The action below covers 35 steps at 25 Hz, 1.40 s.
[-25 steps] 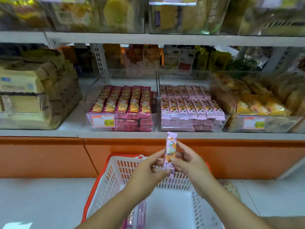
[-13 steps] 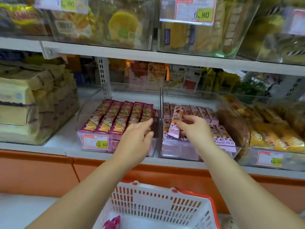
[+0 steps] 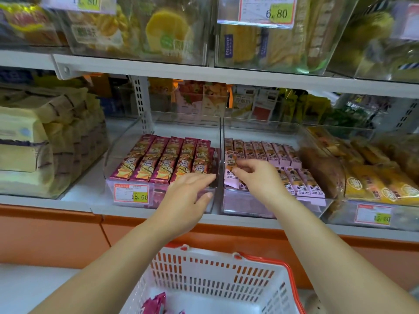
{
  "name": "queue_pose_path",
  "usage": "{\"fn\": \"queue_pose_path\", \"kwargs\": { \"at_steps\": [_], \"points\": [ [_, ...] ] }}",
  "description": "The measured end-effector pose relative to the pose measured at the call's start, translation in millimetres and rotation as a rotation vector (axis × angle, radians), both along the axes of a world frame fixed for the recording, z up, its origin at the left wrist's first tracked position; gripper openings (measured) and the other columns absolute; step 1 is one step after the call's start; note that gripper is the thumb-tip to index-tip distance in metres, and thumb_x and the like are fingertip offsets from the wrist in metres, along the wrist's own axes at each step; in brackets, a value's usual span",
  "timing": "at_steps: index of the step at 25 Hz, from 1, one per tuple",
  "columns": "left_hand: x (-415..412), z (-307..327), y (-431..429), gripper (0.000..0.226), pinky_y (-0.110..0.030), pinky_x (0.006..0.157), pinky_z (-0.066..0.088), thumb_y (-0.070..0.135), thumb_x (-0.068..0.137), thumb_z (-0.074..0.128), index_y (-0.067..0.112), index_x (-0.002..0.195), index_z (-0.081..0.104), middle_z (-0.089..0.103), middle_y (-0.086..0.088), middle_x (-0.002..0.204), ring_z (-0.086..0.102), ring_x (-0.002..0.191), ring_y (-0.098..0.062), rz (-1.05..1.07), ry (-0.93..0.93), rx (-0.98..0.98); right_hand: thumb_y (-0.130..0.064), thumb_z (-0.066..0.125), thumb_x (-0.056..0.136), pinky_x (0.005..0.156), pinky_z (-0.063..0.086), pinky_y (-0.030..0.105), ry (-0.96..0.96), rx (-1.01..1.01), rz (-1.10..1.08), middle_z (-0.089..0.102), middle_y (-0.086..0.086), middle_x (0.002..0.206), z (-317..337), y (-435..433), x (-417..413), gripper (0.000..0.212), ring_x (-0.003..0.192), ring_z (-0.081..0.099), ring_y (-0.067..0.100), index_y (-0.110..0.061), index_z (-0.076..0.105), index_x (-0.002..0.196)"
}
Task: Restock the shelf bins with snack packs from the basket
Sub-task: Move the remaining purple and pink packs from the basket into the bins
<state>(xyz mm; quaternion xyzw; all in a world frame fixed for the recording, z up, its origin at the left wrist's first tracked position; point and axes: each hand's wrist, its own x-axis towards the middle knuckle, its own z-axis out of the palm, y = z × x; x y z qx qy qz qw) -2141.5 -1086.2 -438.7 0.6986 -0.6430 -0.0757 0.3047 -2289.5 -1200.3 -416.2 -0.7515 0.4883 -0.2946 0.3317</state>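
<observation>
— Magenta snack packs (image 3: pixel 163 164) fill the left clear plastic bin (image 3: pixel 122 150); the left hand (image 3: pixel 188 196) lies flat-fingered over its front edge.
— The right hand (image 3: pixel 260 177)?
— Pinching a pale lilac snack pack (image 3: pixel 231 177) at the front of the right clear bin (image 3: pixel 249 205), which looks nearly full.
— What's left?
— Some pink packs (image 3: pixel 154 302) in the white red-rimmed basket (image 3: pixel 215 275), mostly cut off.

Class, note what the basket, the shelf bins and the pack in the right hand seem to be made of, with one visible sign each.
Basket: rigid plastic, matte white with a red rim; slotted walls suggest it.
Bins: clear hard plastic, likely acrylic; glossy, and goods show through.
Pack pinched by the right hand: thin printed film, pink, with a flat sealed end; probably plastic.
</observation>
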Motion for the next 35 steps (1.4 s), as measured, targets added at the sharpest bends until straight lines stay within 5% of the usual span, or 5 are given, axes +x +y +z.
{"fn": "queue_pose_path", "kwargs": {
  "at_steps": [5,10,18,26,35],
  "points": [
    [13,-10,32,0.032,-0.020,0.088,0.045,0.013,0.091,0.055,0.025,0.120,0.062,0.061,0.018,0.105,0.052,0.100,-0.002,0.053,-0.021,-0.325,-0.024,0.047,0.099,0.073,0.039,0.004,-0.290,-0.219,-0.178,0.061,-0.014,0.106,-3,34,-18,0.028,0.093,0.055,-0.003,-0.025,0.056,0.125],
    [22,-100,64,0.030,-0.024,0.079,0.051,0.024,0.094,0.053,0.030,0.122,0.059,0.062,0.015,0.111,0.059,0.089,-0.004,0.060,0.031,0.199,-0.016,0.047,0.096,0.065,0.041,0.012,-0.335,-0.270,-0.206,0.054,-0.014,0.083,-82,80,-32,0.015,0.073,0.052,0.003,-0.028,0.050,0.105],
    [-17,-291,103,0.008,-0.014,0.072,0.041,0.021,0.092,0.052,0.016,0.097,0.054,0.068,-0.008,0.099,0.063,0.106,-0.026,0.251,0.337,0.920,-0.020,0.046,0.099,0.066,0.045,0.038,0.170,0.758,-0.223,0.056,0.001,0.086,-293,154,-75,0.034,0.084,0.064,0.031,-0.019,0.045,0.132],
    [-40,-333,90,0.033,-0.030,0.083,0.049,0.036,0.087,0.056,0.016,0.113,0.051,0.063,-0.004,0.110,0.061,0.102,-0.021,0.212,0.049,1.121,-0.025,0.046,0.098,0.084,0.053,0.039,0.155,0.973,-0.275,0.061,0.002,0.100,-334,166,-80,0.026,0.088,0.063,0.022,-0.023,0.050,0.124],
    [-74,-284,97,0.024,-0.033,0.080,0.059,0.028,0.087,0.069,0.030,0.110,0.062,0.066,0.002,0.104,0.066,0.087,-0.010,0.074,1.091,1.016,-0.029,0.064,0.089,0.070,0.050,0.026,-0.258,1.063,-0.320,0.071,0.000,0.101,-309,153,-76,0.019,0.082,0.068,0.015,-0.023,0.067,0.107]
  ]
}}
